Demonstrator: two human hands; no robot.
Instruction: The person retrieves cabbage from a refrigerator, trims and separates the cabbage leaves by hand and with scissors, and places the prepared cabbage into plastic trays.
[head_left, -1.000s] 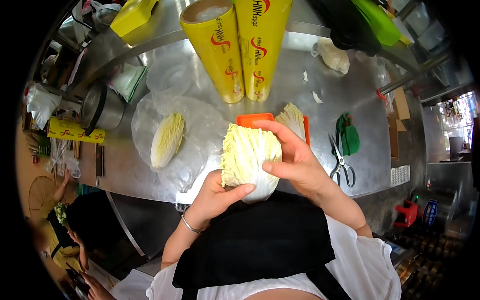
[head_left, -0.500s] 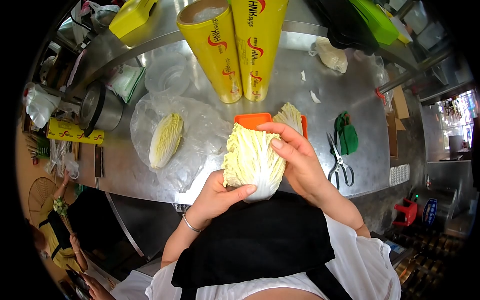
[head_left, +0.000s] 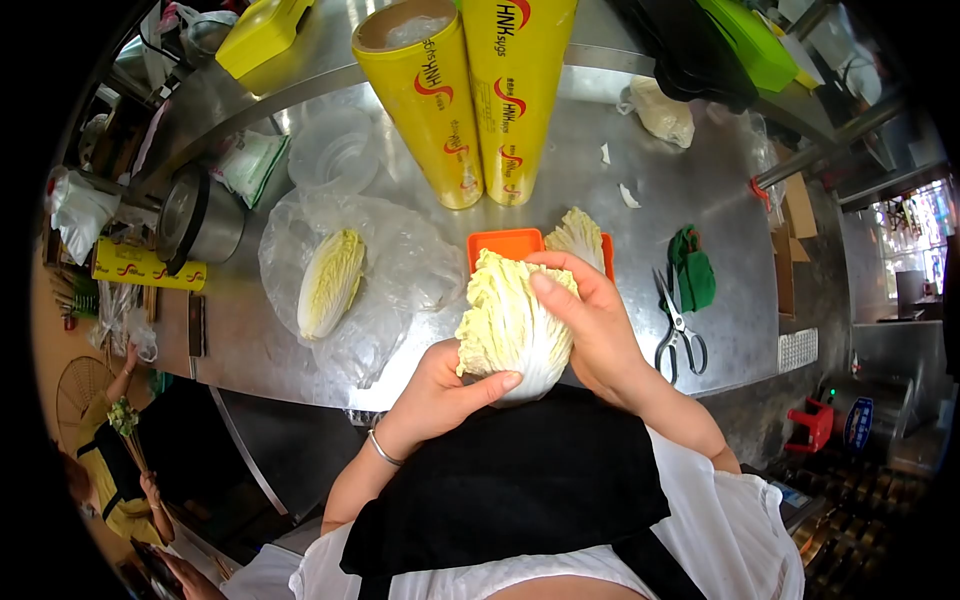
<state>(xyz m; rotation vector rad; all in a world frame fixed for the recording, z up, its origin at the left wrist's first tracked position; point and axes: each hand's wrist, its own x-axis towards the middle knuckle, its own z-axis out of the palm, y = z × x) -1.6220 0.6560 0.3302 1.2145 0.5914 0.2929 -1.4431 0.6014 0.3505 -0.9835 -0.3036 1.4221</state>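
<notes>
Between my two hands, just in front of the black apron, is a pale yellow and white cabbage piece (head_left: 515, 325). My left hand (head_left: 445, 385) grips its lower left side, thumb across the white base. My right hand (head_left: 590, 325) holds its right side, with thumb and fingers at the upper right edge. Behind it sits an orange tray (head_left: 505, 242), partly hidden, with a cabbage leaf (head_left: 578, 236) at its right part. Another small cabbage (head_left: 333, 284) lies on a clear plastic bag (head_left: 400, 250) to the left.
Scissors (head_left: 680, 330) and a green cloth (head_left: 692, 268) lie on the right of the metal table (head_left: 580, 130). Two yellow film rolls (head_left: 425, 100) stand at the back. A lidded pot (head_left: 205, 215) is at the left. A person in yellow (head_left: 130, 490) holds stems at lower left.
The cabbage piece has moved slightly right and tilted. My right thumb has shifted from its lower front to its upper right edge. My left hand still grips the base.
</notes>
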